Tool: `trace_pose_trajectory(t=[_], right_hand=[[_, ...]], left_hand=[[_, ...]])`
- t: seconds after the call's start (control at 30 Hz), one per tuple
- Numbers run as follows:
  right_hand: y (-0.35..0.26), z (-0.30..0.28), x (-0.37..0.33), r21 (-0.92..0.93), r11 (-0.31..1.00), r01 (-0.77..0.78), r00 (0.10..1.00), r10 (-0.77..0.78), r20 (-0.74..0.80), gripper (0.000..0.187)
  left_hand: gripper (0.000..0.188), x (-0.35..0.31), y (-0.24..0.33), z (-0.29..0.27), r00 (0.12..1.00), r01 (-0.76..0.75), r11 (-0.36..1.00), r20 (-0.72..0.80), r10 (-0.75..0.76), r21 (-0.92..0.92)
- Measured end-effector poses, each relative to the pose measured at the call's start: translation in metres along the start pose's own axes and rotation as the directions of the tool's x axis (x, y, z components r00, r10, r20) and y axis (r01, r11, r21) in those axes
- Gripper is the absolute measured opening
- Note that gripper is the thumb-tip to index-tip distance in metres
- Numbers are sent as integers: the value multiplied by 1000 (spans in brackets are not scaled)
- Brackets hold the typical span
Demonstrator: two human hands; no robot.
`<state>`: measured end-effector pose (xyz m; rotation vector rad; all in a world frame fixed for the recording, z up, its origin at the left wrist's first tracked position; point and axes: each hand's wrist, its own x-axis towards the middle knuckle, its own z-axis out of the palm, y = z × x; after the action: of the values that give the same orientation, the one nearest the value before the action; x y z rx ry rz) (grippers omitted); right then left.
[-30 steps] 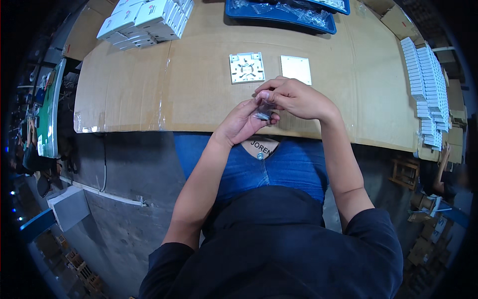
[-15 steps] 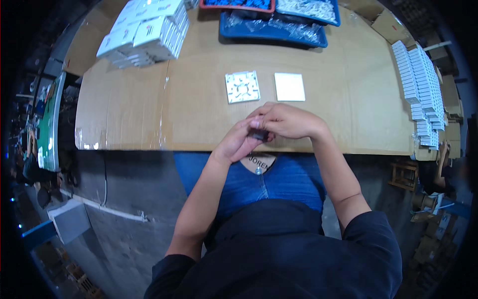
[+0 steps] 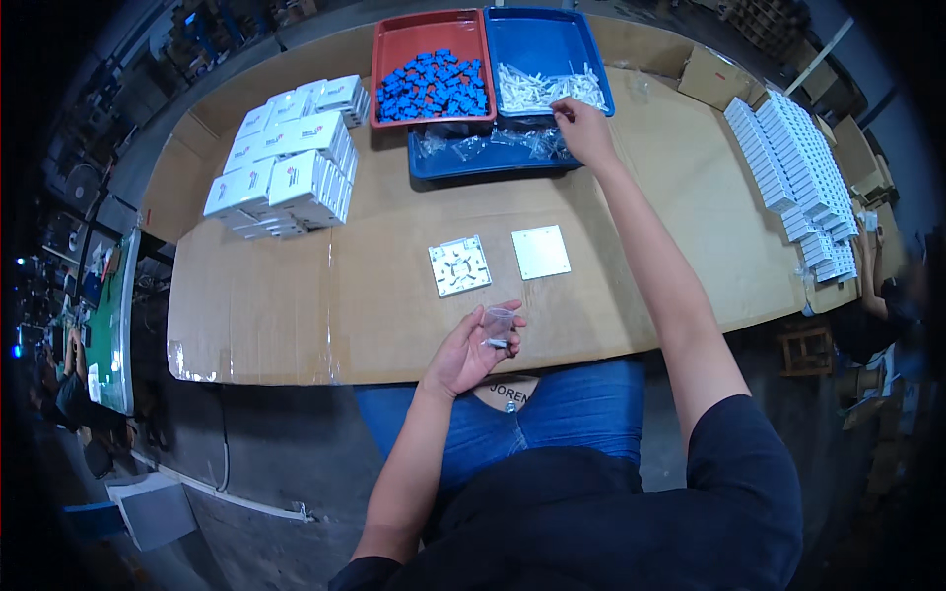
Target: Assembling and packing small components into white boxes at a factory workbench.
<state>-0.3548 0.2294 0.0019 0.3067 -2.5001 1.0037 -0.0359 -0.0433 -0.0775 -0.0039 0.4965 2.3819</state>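
Over the table's near edge, my left hand is closed on a small clear plastic bag, with something small at its bottom. My right hand reaches far out to the near right corner of a blue tray holding loose white plastic pieces. Its fingers are pinched together there; what they hold is too small to make out. Between me and the trays lie a white square open frame, with slots and a ring-shaped middle, and a flat white square plate to its right.
A red tray of small blue parts stands left of the blue tray. Under both, another blue tray holds clear bags. White boxes are stacked at the left, and rows of white units at the right. Other people work at both sides.
My hands were together near the table edge. The right has moved away to the tray of white pieces; the left stays low with the bag. The view has tilted up, showing more of the trays.
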Motion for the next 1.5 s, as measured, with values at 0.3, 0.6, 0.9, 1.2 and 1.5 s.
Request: trace_pose_trajectory(t=[0.3, 0.6, 0.9, 1.2, 1.5], right_hand=[[21, 6, 56, -461, 855, 236, 967, -159, 200, 22], [31, 11, 66, -319, 927, 200, 974, -153, 166, 19], [-22, -48, 75, 941, 287, -181, 934, 349, 73, 20], [-52, -65, -19, 933, 242, -268, 934, 302, 190, 17], [-92, -26, -220, 726, 383, -571, 813, 383, 438, 15]], left_hand=[[59, -3, 3, 3, 1000, 8, 1000, 4, -8, 18], [57, -3, 3, 2, 1000, 8, 1000, -12, -8, 17], [58, -8, 3, 1, 1000, -4, 1000, 24, 5, -13], [53, -4, -5, -12, 996, -5, 997, -85, -1, -74], [56, 3, 1, -3, 999, -23, 1000, -39, 22, -18]])
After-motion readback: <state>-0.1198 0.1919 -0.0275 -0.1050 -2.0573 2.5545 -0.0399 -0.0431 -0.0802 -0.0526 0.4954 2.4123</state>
